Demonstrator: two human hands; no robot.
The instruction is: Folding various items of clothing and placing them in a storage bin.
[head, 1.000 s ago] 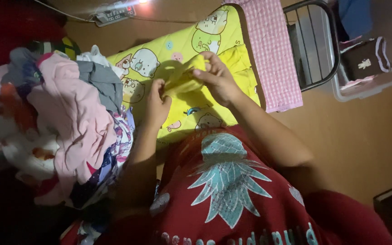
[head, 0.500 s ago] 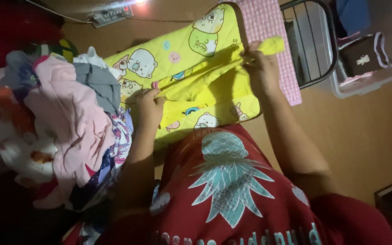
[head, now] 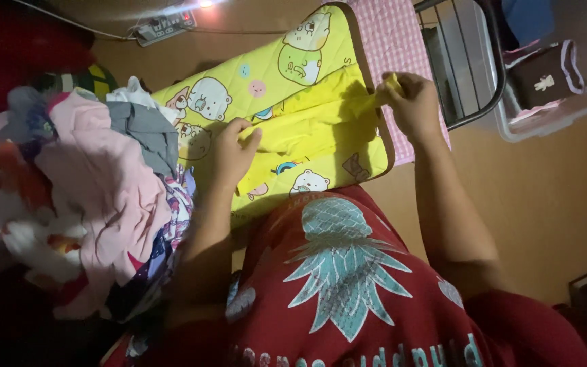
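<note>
Both hands, L (head: 234, 151) & R (head: 412, 102), pinch yellow cloth (head: 314, 126) stretched over mat (head: 293, 54)

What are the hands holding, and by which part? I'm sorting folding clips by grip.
Both hold a plain yellow garment, stretched over the yellow cartoon mat: left hand pinches one end, right hand the other.

Two hands, left (head: 234, 155) and right (head: 412, 102), one yellow garment (head: 314, 126), one quilted mat (head: 273, 75), one clothes pile (head: 96, 183), one plastic bin (head: 579, 102)
</note>
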